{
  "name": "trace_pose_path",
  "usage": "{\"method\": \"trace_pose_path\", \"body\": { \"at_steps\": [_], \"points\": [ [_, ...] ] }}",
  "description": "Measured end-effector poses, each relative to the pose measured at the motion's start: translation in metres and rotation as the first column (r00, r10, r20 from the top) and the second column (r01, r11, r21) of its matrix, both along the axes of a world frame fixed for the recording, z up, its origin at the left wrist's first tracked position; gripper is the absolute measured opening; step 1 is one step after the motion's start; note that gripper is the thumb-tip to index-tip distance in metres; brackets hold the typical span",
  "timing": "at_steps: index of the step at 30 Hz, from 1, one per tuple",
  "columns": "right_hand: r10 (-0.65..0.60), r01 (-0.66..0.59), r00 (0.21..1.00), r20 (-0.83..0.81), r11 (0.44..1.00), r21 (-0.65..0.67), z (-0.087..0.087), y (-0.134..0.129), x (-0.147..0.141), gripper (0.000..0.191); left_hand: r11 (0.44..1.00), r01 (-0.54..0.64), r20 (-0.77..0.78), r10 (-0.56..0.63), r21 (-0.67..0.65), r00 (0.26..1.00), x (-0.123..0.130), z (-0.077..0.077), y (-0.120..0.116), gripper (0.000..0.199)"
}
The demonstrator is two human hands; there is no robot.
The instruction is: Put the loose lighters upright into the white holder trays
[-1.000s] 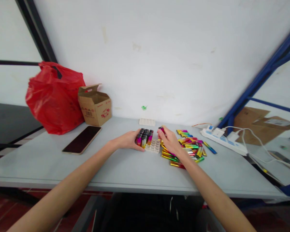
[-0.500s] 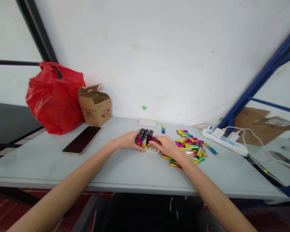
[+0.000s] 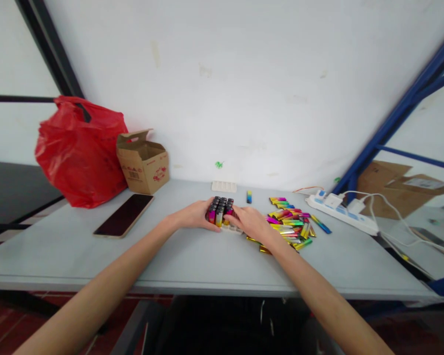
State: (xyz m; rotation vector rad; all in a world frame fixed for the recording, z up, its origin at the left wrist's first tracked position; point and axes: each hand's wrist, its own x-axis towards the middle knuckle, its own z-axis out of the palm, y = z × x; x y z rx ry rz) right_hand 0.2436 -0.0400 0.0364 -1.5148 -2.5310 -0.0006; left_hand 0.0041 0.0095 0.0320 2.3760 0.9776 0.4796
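Observation:
Several shiny lighters with black tops point(image 3: 219, 213) stand upright, packed together in a white tray point(image 3: 232, 229) at the middle of the table. My left hand point(image 3: 200, 215) is wrapped round the left side of this group, thumb at the front. My right hand point(image 3: 246, 219) is at the group's right side, its fingers closed round a lighter there, partly hidden by the fingers. To the right lies a loose pile of colourful metallic lighters point(image 3: 290, 223), partly behind my right forearm. One blue and yellow lighter point(image 3: 249, 196) lies apart behind my right hand.
A second white tray point(image 3: 224, 186) lies near the wall. At the left are a phone point(image 3: 124, 215), an open cardboard box point(image 3: 143, 165) and a red plastic bag point(image 3: 82, 153). A white power strip point(image 3: 342, 215) with plugs and cables lies at the right.
My right hand has moved slightly left, and the lighter at its fingertips is now closer against the standing group. My left hand keeps its place round the group. The view has shifted slightly.

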Motion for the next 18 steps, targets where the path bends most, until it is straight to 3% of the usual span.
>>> {"method": "trace_pose_path", "body": {
  "at_steps": [5, 8, 11, 14, 18],
  "points": [
    [0.068, -0.066, 0.99, -0.126, 0.998, 0.015, -0.001, 0.006, 0.014, 0.051, 0.999, -0.027, -0.013, 0.027, -0.018, 1.0, 0.0, 0.0, 0.0, 0.082],
    [0.017, 0.018, 0.97, -0.242, 0.99, 0.143, -0.008, 0.02, 0.033, 0.05, 0.999, -0.029, -0.009, 0.028, -0.029, 1.0, 0.001, -0.001, 0.0, 0.083],
    [-0.034, 0.084, 0.978, -0.207, 0.967, 0.239, -0.019, 0.037, 0.053, 0.038, 0.999, -0.033, -0.031, 0.032, -0.019, 0.999, 0.001, -0.001, 0.001, 0.084],
    [-0.056, 0.071, 0.993, -0.101, 0.986, 0.151, -0.026, 0.048, 0.067, 0.037, 0.999, -0.031, -0.035, 0.031, -0.015, 0.999, 0.0, -0.001, 0.001, 0.083],
    [-0.122, 0.123, 0.992, -0.044, 0.992, 0.007, -0.021, 0.053, 0.078, 0.041, 0.999, -0.041, -0.039, 0.04, -0.02, 0.998, 0.002, 0.0, 0.0, 0.083]
  ]
}}
